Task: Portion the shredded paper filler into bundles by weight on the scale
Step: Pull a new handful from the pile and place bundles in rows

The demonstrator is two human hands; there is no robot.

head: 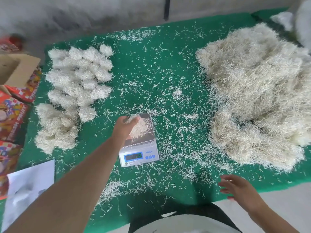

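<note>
A small digital scale with a steel platform and blue display sits mid-table on the green mat. My left hand reaches over its platform and grips a clump of shredded paper resting on or just above it. A big heap of off-white shredded paper fills the right side. Several rounded white bundles lie in rows at the left, with a looser pile in front of them. My right hand hovers with spread fingers over the mat's near edge, holding nothing.
Loose paper strands are scattered all over the green mat. A cardboard box and colourful printed boxes stand off the left edge. A white sheet lies at the near left. A plastic bag is at the far right.
</note>
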